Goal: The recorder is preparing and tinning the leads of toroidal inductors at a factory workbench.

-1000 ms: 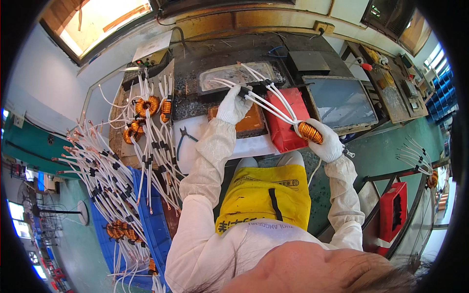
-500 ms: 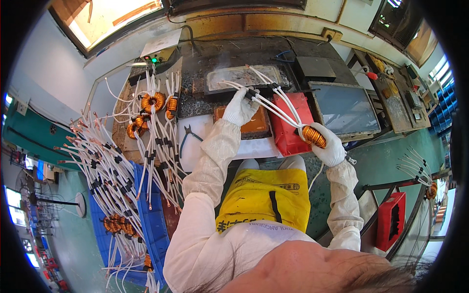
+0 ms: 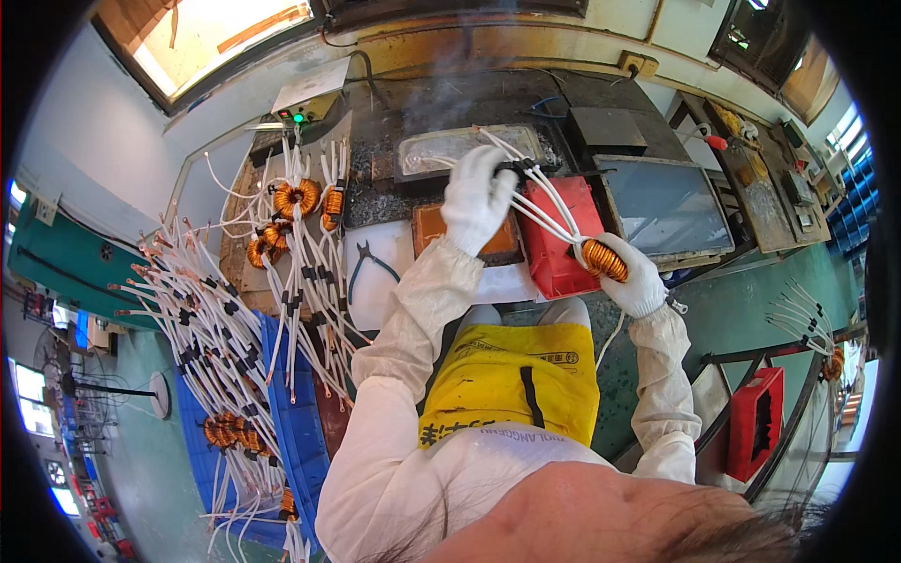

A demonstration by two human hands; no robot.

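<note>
My right hand, in a white glove, grips a copper-wound toroidal coil at the right of the red bin. White sleeved leads run from the coil up and left, with black bands round them. My gloved left hand is closed on these leads near the bands; its fingertips are partly hidden. The bare lead ends reach over a rectangular pot of silvery molten metal, from which smoke rises. Below my left hand lies a tray of amber-brown liquid, partly covered by the hand.
Pliers lie on a white sheet at the left. More coils with white leads rest on the bench, and a blue crate is heaped with others. A grey-topped tray stands right. Another red bin hangs lower right.
My left hand has moved right and slightly up along the leads, closer to the pot. Smoke has thickened above the pot. My right hand and the coil stay nearly where they were.
</note>
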